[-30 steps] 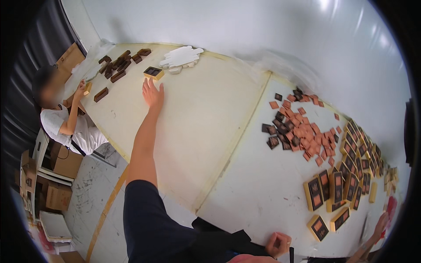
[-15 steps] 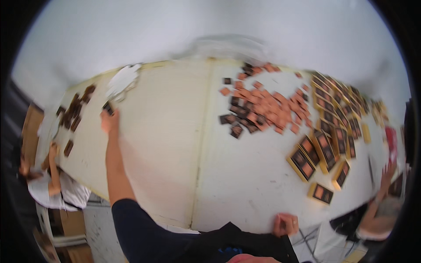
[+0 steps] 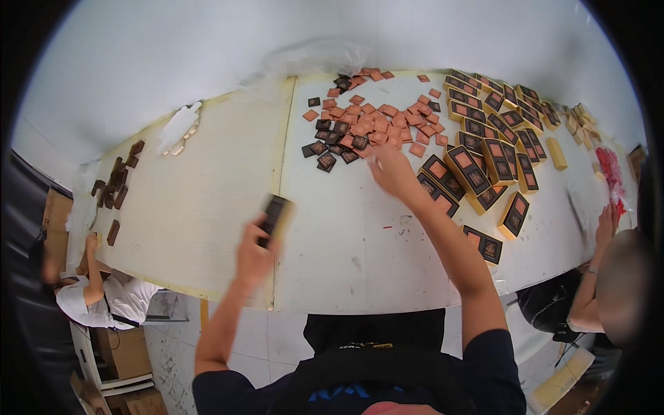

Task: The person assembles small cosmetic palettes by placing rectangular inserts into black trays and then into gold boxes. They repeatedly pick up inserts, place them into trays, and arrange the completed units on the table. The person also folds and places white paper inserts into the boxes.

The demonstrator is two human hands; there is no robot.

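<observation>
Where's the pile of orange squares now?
In the head view, the pile lies mostly right of centre, left of the gold boxes, the right hand at its near edge.

left hand (image 3: 254, 257): holding black-and-gold box (image 3: 277, 218) | right hand (image 3: 393, 170): at pink squares (image 3: 379, 125) | filled boxes (image 3: 469, 170): farther right

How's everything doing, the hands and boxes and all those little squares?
Left hand: closed, holding
Held box: gripped, blurred
Orange squares: loose, heaped
Black squares: loose, mostly clustered
Right hand: at the squares' edge, grip unclear
Gold-sided boxes: piled, most showing squares
Brown trays: loose, scattered
White pieces: overlapping pile
</observation>
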